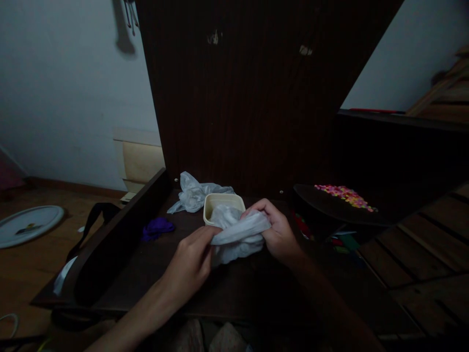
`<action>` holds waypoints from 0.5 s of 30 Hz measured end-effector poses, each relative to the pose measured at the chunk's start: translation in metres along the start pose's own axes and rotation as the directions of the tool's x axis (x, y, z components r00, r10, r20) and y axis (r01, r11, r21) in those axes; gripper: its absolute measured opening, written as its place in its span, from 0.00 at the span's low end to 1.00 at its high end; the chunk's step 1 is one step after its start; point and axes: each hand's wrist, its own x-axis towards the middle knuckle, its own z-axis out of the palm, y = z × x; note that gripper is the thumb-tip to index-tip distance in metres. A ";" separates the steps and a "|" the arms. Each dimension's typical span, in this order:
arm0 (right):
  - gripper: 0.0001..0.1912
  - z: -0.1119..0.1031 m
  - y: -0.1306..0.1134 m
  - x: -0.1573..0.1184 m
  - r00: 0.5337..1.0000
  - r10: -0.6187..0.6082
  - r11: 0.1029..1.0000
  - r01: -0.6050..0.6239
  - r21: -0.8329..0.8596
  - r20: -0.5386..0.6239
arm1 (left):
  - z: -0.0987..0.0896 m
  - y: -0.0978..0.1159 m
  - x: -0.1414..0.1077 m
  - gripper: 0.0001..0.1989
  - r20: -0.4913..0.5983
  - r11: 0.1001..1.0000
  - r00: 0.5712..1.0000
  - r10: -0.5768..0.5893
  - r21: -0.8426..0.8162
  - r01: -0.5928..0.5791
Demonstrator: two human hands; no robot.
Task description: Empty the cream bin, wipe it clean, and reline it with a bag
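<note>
Head view. White plastic bag [240, 233], one: over the middle of the surface [146, 269], stretched fold running left to right, rising rightward. Left hand [194, 254]: pinching the fold's left end. Right hand [279, 233]: gripping its right end. Pale container [209, 209], one: just beyond the bag, towards the back edge, near both hands; contact unclear.
</note>
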 end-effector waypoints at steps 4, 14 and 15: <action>0.07 -0.009 -0.010 -0.004 0.998 -0.013 0.989 0.021 -0.143 0.059 | -0.019 0.005 0.002 0.13 -0.084 0.983 0.984 -0.154 -0.114 0.144; 0.07 -0.035 -0.019 0.003 0.979 -0.059 0.399 0.204 -0.894 0.197 | -0.043 -0.011 0.034 0.09 -0.121 0.984 0.977 -0.176 -0.033 0.173; 0.09 -0.038 -0.019 0.010 0.986 -0.037 0.383 0.166 -0.909 0.165 | -0.043 -0.014 0.040 0.10 -0.122 0.986 0.979 -0.163 -0.004 0.164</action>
